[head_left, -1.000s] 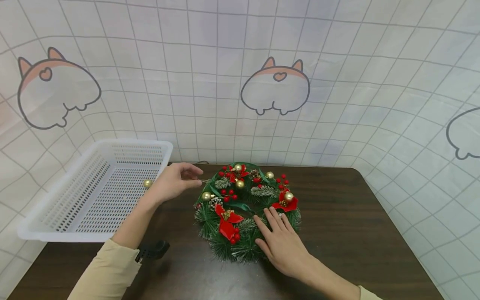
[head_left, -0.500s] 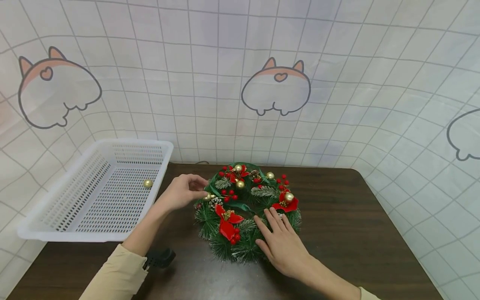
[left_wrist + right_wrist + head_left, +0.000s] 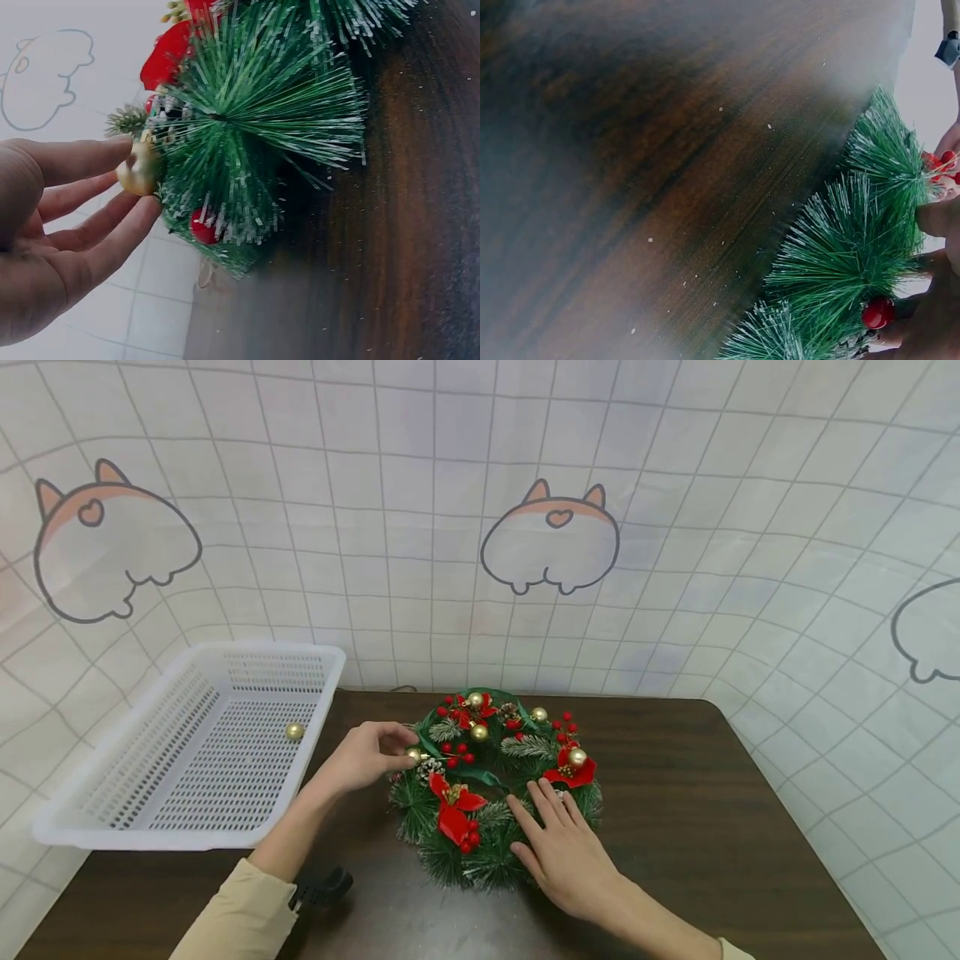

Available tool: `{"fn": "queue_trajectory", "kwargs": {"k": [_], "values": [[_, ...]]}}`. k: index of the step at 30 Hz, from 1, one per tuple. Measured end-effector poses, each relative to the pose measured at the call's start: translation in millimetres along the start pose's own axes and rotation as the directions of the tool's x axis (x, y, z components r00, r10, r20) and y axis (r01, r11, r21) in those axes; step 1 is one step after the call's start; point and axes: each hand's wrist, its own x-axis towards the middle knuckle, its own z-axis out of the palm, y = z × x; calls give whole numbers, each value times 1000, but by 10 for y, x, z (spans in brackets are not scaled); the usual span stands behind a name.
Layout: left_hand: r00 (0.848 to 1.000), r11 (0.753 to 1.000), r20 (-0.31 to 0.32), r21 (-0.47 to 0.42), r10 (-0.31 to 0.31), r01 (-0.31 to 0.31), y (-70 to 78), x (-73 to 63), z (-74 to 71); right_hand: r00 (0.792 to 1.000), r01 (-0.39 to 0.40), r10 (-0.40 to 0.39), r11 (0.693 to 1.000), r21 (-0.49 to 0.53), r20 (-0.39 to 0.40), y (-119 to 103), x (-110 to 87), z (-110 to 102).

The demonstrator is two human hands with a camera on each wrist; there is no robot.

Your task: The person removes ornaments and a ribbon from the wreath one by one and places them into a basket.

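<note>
A green wreath (image 3: 498, 852) with red flowers, red berries, pinecones and several gold baubles lies on the dark wooden table. At its left side my left hand (image 3: 369, 757) pinches a gold bauble (image 3: 139, 171) between thumb and fingers, as the left wrist view shows up close. The bauble sits against the wreath's needles. My right hand (image 3: 564, 852) rests on the wreath's front right part, its fingers spread and fairly straight. In the right wrist view only part of that hand appears at the right edge, beside a red berry (image 3: 877, 313).
To the left stands a white perforated plastic basket (image 3: 150, 839), with one gold bauble (image 3: 295, 732) inside. The brown table (image 3: 675, 777) extends to the right of the wreath. A white gridded cloth (image 3: 420, 527) with cartoon drawings hangs behind.
My left hand has come down and slightly right from beside the wreath's upper left edge onto the gold bauble there. The right hand has stayed in place on the wreath.
</note>
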Motion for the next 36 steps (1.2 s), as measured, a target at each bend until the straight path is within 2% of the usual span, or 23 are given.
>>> {"fn": "queue_trajectory", "kwargs": {"k": [5,11,20,28,36], "values": [[1000,1000,5,-6,13,-13,-46,-3,50,1000,4,-4,1000,11,-4,-15,-1,5],[999,999,-2,-15,38,-38,-32,-4,59,1000,4,-4,1000,13,-11,-21,-4,13],[999,999,-16,-23,42,-42,90,-19,63,1000,1,-1,1000,13,-13,-3,-2,12],[995,995,-36,-20,98,-98,205,-42,93,1000,2,-1,1000,11,-13,2,3,8],[992,992,-34,-19,122,-123,286,-35,153,1000,4,-4,1000,14,-16,1,-6,-4]]}}
